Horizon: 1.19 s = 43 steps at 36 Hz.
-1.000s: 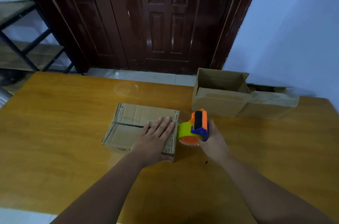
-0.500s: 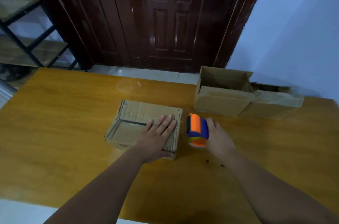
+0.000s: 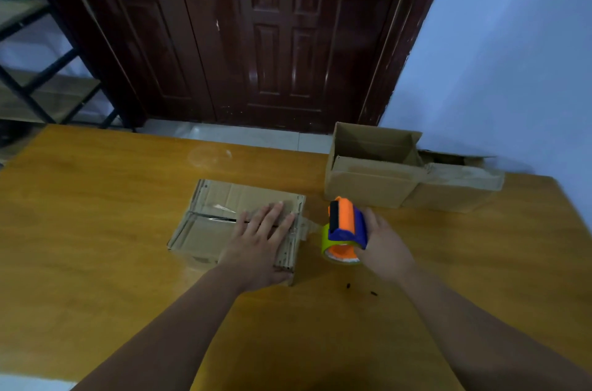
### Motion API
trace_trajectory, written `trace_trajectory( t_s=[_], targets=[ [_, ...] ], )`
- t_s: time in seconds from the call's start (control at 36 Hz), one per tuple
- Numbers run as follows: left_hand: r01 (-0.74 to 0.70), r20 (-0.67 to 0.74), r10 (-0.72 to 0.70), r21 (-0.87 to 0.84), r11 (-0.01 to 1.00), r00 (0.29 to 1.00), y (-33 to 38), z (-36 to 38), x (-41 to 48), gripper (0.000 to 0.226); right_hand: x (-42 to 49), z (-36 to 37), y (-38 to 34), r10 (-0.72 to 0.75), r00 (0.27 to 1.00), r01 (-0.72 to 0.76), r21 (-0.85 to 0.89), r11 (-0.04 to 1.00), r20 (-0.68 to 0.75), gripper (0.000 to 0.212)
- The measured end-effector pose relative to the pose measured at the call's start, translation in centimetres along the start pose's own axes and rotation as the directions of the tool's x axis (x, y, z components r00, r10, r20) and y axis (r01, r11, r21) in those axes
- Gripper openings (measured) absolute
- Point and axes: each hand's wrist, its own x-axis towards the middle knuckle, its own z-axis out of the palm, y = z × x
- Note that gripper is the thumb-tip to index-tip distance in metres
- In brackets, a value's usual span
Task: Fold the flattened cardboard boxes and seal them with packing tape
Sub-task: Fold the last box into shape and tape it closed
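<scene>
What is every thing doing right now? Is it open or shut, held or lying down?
Box under the hand: flaps folded shut, tape along the seam.
Left hand: flat, pressing on the box.
Right hand: gripping the tape dispenser.
Tape dispenser: held beside the box, a strip of tape reaching the box edge.
Far box: standing, top open.
Door: shut.
Table: holding the boxes.

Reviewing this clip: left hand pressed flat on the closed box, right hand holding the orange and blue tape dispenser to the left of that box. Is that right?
Not quite. The head view shows the tape dispenser to the right of the closed box, not the left, close off its right edge. The rest holds: the left hand lies flat on the box top, and the right hand holds the dispenser.
</scene>
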Motion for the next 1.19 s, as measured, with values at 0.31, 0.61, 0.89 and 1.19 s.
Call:
trace_trajectory(
  t_s=[0.31, 0.61, 0.89, 1.19],
  targets=[
    [0.174, -0.006, -0.179, -0.203, 0.963, 0.984, 2.5, -0.2, 2.1, 0.090, 0.3, 0.5, -0.1, 0.014, 0.999, -0.013, 0.037, 0.999, -0.032, 0.061],
    [0.252, -0.016, -0.263, -0.238, 0.938, 0.965, 4.4, 0.6, 2.6, 0.062, 0.2, 0.6, 0.4, -0.002, 0.997, -0.001, -0.034, 0.999, -0.073, 0.050],
    [0.256, 0.050, -0.252, -0.237, 0.937, 0.966, 4.3, 0.2, 2.7, 0.068, 0.0, 1.0, 1.0, 0.075, 0.996, -0.082, -0.282, 0.956, -0.037, 0.044],
    [0.251, 0.025, -0.252, -0.238, 0.938, 0.967, 4.4, 0.0, 2.5, 0.069, 0.5, 0.6, -0.3, 0.270, 0.963, -0.261, -0.268, 0.928, -0.001, 0.051]
  ],
)
